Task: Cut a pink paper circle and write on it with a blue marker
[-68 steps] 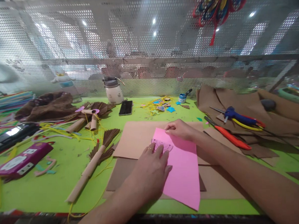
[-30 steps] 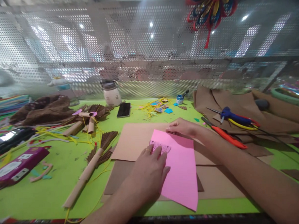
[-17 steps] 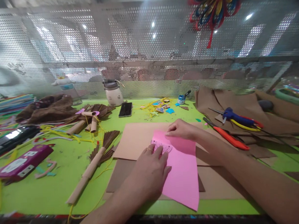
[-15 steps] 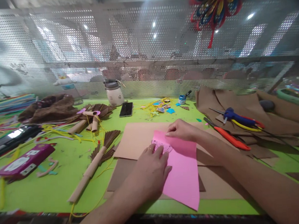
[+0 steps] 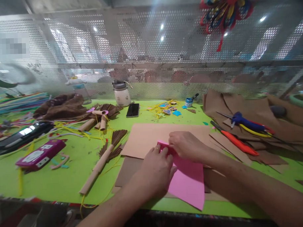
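Folding is looking partly done: the right hand (image 5: 187,147) is pinching the far edge of the pink sheet (image 5: 187,178), doubled back toward the left hand (image 5: 155,169), whose flat fingers are pressing it down. No finished crease is showing. The thin, matte, rectangular sheet is lying under both sets of fingertips, on smooth brown card (image 5: 147,136).

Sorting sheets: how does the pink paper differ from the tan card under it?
The pink paper is smaller and lies on top, skewed; the tan card is wider and squarer to the table. The left hand and right hand cover the pink paper's far end; the tan card lies mostly bare. Both are thin sheets.
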{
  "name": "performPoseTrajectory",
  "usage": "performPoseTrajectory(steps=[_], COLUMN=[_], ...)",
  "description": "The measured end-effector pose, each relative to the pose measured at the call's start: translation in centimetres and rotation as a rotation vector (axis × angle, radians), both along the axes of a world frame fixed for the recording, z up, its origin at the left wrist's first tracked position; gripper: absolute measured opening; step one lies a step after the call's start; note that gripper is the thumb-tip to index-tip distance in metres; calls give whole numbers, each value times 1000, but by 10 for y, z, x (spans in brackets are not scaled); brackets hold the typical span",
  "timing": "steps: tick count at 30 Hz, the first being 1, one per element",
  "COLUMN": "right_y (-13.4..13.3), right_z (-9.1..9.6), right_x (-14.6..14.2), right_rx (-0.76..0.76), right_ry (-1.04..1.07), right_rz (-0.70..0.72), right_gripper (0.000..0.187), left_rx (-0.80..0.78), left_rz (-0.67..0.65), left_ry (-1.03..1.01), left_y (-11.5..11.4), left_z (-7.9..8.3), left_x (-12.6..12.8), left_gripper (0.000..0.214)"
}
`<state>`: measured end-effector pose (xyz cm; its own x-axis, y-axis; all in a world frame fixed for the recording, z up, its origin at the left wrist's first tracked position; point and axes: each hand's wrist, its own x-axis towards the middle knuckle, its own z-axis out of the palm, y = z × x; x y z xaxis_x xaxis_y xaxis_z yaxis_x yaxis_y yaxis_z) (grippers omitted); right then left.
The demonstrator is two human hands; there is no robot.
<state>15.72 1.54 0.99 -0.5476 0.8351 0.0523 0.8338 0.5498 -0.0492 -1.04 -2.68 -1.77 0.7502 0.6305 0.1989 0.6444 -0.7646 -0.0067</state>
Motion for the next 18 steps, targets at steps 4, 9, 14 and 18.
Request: performPoseTrajectory(steps=[4, 9, 14, 18], right_y=[-2, -2, -1, 2], right_z=[-1, -1, -6, -11], right_x=[-2, -3, -3, -2], right_rx=[11, 1, -23, -75], right_ry=[-53, -67, -25, 18], right_rz=[37, 60, 43, 19], right_gripper=[15, 15, 21, 23], left_rx=[-19, 3, 53, 100], left_rz=[10, 14, -4, -12], left_ry=[-22, 29, 63, 56], left_y=[0, -2, -3, -5], left_z=[-1, 2, -3, -7], left_x=[0, 2, 5, 6], left_gripper=[35, 34, 33, 30])
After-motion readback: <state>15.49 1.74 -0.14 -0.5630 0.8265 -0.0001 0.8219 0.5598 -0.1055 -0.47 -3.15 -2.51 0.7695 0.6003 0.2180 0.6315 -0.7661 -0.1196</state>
